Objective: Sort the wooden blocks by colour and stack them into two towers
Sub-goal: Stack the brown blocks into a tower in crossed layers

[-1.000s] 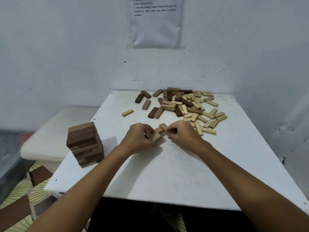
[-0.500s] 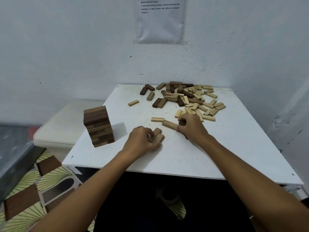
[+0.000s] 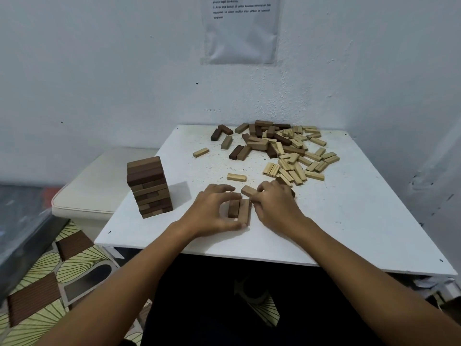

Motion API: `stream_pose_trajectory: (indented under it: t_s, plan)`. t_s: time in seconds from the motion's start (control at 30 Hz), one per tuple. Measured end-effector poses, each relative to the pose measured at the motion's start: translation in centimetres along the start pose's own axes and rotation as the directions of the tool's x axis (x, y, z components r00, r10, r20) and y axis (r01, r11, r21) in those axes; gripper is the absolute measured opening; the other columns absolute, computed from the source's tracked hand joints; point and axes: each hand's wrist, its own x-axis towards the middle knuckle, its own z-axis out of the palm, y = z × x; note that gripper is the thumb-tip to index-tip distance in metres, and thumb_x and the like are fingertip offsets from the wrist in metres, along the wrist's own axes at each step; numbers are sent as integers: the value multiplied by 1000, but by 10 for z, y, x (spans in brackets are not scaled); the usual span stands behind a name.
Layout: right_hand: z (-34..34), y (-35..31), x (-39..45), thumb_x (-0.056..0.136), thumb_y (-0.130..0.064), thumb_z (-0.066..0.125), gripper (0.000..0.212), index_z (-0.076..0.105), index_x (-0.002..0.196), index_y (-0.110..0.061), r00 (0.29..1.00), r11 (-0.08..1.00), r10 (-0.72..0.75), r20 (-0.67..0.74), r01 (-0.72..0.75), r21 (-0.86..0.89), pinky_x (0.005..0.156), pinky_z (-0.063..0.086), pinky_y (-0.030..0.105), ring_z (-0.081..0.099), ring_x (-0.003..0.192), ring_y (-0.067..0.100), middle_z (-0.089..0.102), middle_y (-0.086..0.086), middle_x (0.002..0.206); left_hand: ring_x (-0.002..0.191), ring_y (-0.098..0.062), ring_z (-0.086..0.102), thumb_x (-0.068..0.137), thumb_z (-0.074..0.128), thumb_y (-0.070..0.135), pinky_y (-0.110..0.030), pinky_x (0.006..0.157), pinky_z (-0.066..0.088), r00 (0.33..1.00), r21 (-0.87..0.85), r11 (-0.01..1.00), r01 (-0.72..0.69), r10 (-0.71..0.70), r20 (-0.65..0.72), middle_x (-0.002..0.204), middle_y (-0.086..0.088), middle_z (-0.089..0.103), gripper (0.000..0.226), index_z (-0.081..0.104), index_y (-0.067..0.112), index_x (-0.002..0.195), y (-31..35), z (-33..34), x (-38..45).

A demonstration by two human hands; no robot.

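Head view, centre frame: left hand (image 3: 214, 211) curls round two brown blocks (image 3: 239, 211) lying side by side on table (image 3: 349, 221); right hand (image 3: 277, 203) pinches a third block (image 3: 248, 190). Brown tower (image 3: 149, 187) centre left; loose pile (image 3: 282, 148) upper centre.

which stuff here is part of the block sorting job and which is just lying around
Job: brown tower; mixed block pile; two brown blocks under the left hand; tan block at the right hand.
Lying about: wall notice; cushioned stool.
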Motion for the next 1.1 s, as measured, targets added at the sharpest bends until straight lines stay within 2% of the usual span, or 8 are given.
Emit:
stream_pose_trajectory:
  t_s: [0.07, 0.2, 0.3, 0.37, 0.5, 0.67, 0.87, 1.1]
  plan:
    - [-4, -8, -8, 95, -19, 50, 36, 57, 130, -25, 1000, 1000, 13, 10, -13, -10, 92, 34, 44, 49, 112, 30, 57, 8, 114, 136, -14, 33, 64, 70, 64, -39, 109, 30, 998, 8, 999, -41, 40, 38, 148, 7, 44, 76, 59, 33, 132, -5, 0, 1]
    - [-10, -12, -20, 95, -27, 50, 39, 47, 134, -26, 996, 998, 55, 71, -56, 7, 89, 34, 41, 48, 113, 24, 53, 4, 114, 127, -12, 45, 65, 67, 62, -35, 104, 39, 994, -65, 993, -101, 104, 35, 137, 3, 56, 65, 70, 27, 120, -5, 4, 0]
    - [-13, -9, -24, 90, -31, 56, 14, 56, 100, -20, 996, 990, 30, 81, -40, 133, 80, 37, 36, 50, 98, 22, 50, -1, 91, 117, -11, 51, 62, 65, 63, -28, 95, 42, 993, -92, 989, -120, 117, -30, 125, 4, 64, 64, 76, 20, 109, -3, 9, -2]
    - [-14, -4, -26, 86, -31, 62, 13, 58, 88, -18, 993, 967, 11, 116, -40, 253, 73, 36, 33, 50, 85, 19, 49, -3, 82, 110, -10, 54, 63, 65, 65, -26, 90, 44, 988, -81, 987, -139, 134, -72, 118, 4, 67, 63, 77, 19, 104, -4, 12, -2]
    - [-20, 4, -24, 81, -29, 72, 21, 72, 100, -21, 986, 887, 2, 169, -80, 455, 80, 41, 31, 49, 98, 13, 52, -3, 98, 104, -7, 57, 64, 74, 62, -27, 88, 46, 977, -88, 979, -183, 172, -123, 111, 6, 68, 56, 77, 19, 100, -9, 15, -4]
    - [-27, 10, -14, 78, -33, 77, 68, 49, 140, -28, 949, 908, -16, 314, -118, 403, 102, 24, 29, 23, 140, 15, 35, -2, 150, 131, -11, 37, 63, 76, 62, -31, 106, 31, 994, -80, 991, -107, 108, 6, 145, 11, 47, 73, 62, 33, 128, -14, 9, -1]
    - [-19, 8, -7, 67, -41, 77, 82, 46, 143, -27, 927, 886, -11, 375, -165, 433, 110, 35, 40, 34, 133, 11, 49, -3, 140, 117, -5, 50, 63, 80, 51, -27, 101, 41, 997, -155, 987, -39, 49, 59, 124, 6, 60, 75, 58, 30, 132, -15, 5, 4]
    - [-16, 10, -8, 61, -41, 78, 89, 45, 143, -29, 931, 841, -47, 362, -159, 517, 103, 42, 33, 44, 119, 7, 54, -3, 129, 110, -2, 52, 52, 77, 56, -22, 94, 43, 1000, -235, 972, -14, 16, 6, 115, 8, 62, 80, 59, 32, 127, -10, 9, -1]
